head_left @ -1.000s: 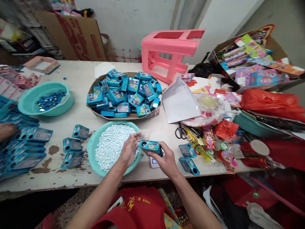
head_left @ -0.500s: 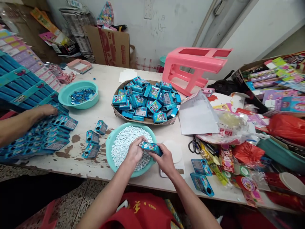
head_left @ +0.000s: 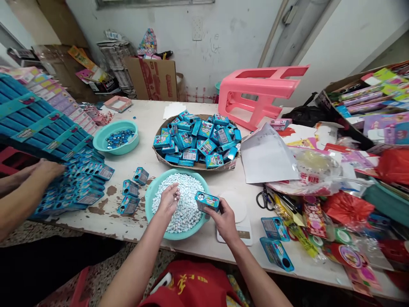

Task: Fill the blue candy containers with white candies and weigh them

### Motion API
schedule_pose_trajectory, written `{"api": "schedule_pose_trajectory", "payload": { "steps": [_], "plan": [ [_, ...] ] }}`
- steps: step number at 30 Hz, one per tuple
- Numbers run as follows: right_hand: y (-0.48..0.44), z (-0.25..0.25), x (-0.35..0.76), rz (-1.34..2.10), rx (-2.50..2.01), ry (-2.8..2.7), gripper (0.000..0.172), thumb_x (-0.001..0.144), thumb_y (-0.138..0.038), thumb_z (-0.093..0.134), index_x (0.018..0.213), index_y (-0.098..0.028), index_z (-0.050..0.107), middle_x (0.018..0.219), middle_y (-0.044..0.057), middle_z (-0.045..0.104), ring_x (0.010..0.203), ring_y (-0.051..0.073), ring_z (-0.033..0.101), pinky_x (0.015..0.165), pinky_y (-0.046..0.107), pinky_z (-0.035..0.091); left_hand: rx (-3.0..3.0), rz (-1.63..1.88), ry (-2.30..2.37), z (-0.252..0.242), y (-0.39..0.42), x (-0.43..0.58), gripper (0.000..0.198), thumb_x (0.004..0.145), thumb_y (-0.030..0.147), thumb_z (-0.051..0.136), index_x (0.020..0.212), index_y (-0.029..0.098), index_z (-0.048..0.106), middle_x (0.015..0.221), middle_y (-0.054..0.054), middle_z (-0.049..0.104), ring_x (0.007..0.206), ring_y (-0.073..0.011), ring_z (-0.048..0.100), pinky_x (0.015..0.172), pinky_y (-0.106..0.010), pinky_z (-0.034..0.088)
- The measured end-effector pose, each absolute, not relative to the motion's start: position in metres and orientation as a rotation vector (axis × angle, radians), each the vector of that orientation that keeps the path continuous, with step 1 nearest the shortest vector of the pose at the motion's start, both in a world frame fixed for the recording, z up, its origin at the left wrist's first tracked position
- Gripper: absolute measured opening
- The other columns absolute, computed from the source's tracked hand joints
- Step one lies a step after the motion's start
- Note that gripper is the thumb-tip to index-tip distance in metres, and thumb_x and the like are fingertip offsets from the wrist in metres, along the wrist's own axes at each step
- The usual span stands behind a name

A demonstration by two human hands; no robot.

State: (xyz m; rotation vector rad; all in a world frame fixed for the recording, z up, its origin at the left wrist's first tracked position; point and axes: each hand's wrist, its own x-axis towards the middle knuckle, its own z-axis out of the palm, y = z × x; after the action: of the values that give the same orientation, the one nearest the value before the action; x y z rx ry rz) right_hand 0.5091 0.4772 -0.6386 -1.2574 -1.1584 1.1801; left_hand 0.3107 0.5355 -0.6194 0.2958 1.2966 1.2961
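Note:
A turquoise bowl (head_left: 149,213) holds a heap of small white candies (head_left: 187,215). Over the heap, my left hand (head_left: 168,199) is turned palm up with curled fingers, and a few candies show in it. My right hand (head_left: 225,217) grips a blue candy box (head_left: 207,201) at the bowl's right rim. The box lies tilted, its round opening facing left with white pieces visible inside. Under my right wrist is a white scale (head_left: 244,228). Three more blue boxes (head_left: 130,187) stand left of the bowl.
Behind the bowl, a cardboard tray (head_left: 164,158) is heaped with blue boxes. A smaller bowl (head_left: 123,149) holds shiny blue pieces. A co-worker's hand (head_left: 51,168) is at stacked boxes on the left. A pink stool (head_left: 255,87), scissors (head_left: 264,198) and clutter lie rightward.
My left hand has moved away from the box, to the left over the candies. My right hand still holds the box. The view has shifted slightly, and the co-worker's hand has drawn back.

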Motion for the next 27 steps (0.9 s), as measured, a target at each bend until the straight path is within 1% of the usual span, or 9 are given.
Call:
{"api": "schedule_pose_trajectory", "payload": {
  "steps": [5, 11, 17, 19, 20, 22, 24, 25, 27],
  "plan": [
    [0.479, -0.638, 0.499, 1.121, -1.282, -1.277, 0.036, 0.072, -0.038, 0.071, 0.101, -0.019, 0.062, 0.094, 0.004, 0.066, 0.088, 0.021, 0.059, 0.08, 0.034, 0.047, 0.629, 1.193, 1.26, -0.598, 0.525, 0.314, 0.03, 0.069, 0.026, 0.066, 0.095, 0.013, 0.056, 0.062, 0.004, 0.049, 0.038, -0.0009, 0.029, 0.037, -0.015, 0.013],
    [0.482, -0.641, 0.463, 0.994, -1.307, -1.362, 0.035, 0.07, -0.038, 0.071, 0.1, -0.021, 0.064, 0.095, 0.003, 0.066, 0.089, 0.021, 0.059, 0.08, 0.033, 0.046, 1.187, 0.988, 1.144, -0.584, 0.522, 0.318, 0.023, 0.08, 0.035, 0.056, 0.092, 0.016, 0.062, 0.069, -0.001, 0.059, 0.044, -0.0057, 0.036, 0.042, -0.02, 0.027],
    [0.478, -0.642, 0.438, 1.0, -1.305, -1.247, 0.038, 0.067, -0.039, 0.074, 0.099, -0.019, 0.066, 0.094, 0.004, 0.067, 0.089, 0.022, 0.06, 0.081, 0.034, 0.048, 1.086, 1.028, 1.092, -0.592, 0.537, 0.291, 0.024, 0.081, 0.036, 0.054, 0.096, 0.017, 0.059, 0.069, 0.001, 0.054, 0.04, -0.0041, 0.03, 0.04, -0.02, 0.022],
    [0.473, -0.645, 0.44, 1.095, -1.269, -1.147, 0.04, 0.066, -0.039, 0.075, 0.1, -0.019, 0.065, 0.095, 0.004, 0.068, 0.09, 0.023, 0.061, 0.083, 0.036, 0.049, 1.118, 1.053, 1.163, -0.6, 0.545, 0.278, 0.023, 0.081, 0.034, 0.052, 0.097, 0.019, 0.059, 0.07, 0.001, 0.054, 0.043, -0.0062, 0.036, 0.044, -0.021, 0.029],
    [0.47, -0.647, 0.443, 1.135, -1.251, -1.078, 0.041, 0.066, -0.039, 0.076, 0.1, -0.019, 0.064, 0.096, 0.004, 0.068, 0.091, 0.023, 0.061, 0.084, 0.037, 0.049, 1.194, 1.038, 1.219, -0.605, 0.548, 0.271, 0.021, 0.08, 0.032, 0.054, 0.095, 0.02, 0.06, 0.073, -0.001, 0.056, 0.05, -0.0091, 0.045, 0.05, -0.022, 0.037],
    [0.464, -0.652, 0.45, 1.16, -1.244, -0.955, 0.04, 0.067, -0.038, 0.076, 0.101, -0.02, 0.063, 0.097, 0.004, 0.068, 0.091, 0.022, 0.062, 0.086, 0.037, 0.049, 1.422, 0.95, 1.332, -0.614, 0.548, 0.26, 0.023, 0.071, 0.025, 0.062, 0.094, 0.021, 0.064, 0.089, -0.006, 0.063, 0.082, -0.0195, 0.059, 0.075, -0.031, 0.046],
    [0.461, -0.657, 0.455, 1.1, -1.291, -0.923, 0.039, 0.069, -0.037, 0.076, 0.101, -0.02, 0.063, 0.096, 0.004, 0.066, 0.092, 0.022, 0.06, 0.087, 0.037, 0.048, 1.639, 0.854, 1.328, -0.616, 0.54, 0.257, 0.04, 0.062, 0.017, 0.069, 0.102, 0.023, 0.066, 0.114, -0.01, 0.061, 0.115, -0.0283, 0.05, 0.098, -0.039, 0.037],
    [0.462, -0.659, 0.456, 1.069, -1.311, -0.96, 0.038, 0.069, -0.037, 0.076, 0.101, -0.02, 0.063, 0.096, 0.003, 0.065, 0.093, 0.021, 0.059, 0.087, 0.036, 0.047, 1.719, 0.831, 1.266, -0.614, 0.534, 0.259, 0.051, 0.061, 0.015, 0.07, 0.111, 0.024, 0.064, 0.124, -0.011, 0.056, 0.122, -0.0296, 0.044, 0.103, -0.04, 0.033],
    [0.465, -0.659, 0.452, 1.054, -1.298, -1.081, 0.035, 0.07, -0.036, 0.075, 0.1, -0.021, 0.064, 0.095, 0.003, 0.063, 0.093, 0.021, 0.058, 0.087, 0.036, 0.047, 1.839, 0.803, 1.077, -0.605, 0.522, 0.268, 0.06, 0.066, 0.015, 0.068, 0.123, 0.028, 0.058, 0.128, -0.01, 0.054, 0.122, -0.028, 0.046, 0.104, -0.038, 0.033]
  ]
}}
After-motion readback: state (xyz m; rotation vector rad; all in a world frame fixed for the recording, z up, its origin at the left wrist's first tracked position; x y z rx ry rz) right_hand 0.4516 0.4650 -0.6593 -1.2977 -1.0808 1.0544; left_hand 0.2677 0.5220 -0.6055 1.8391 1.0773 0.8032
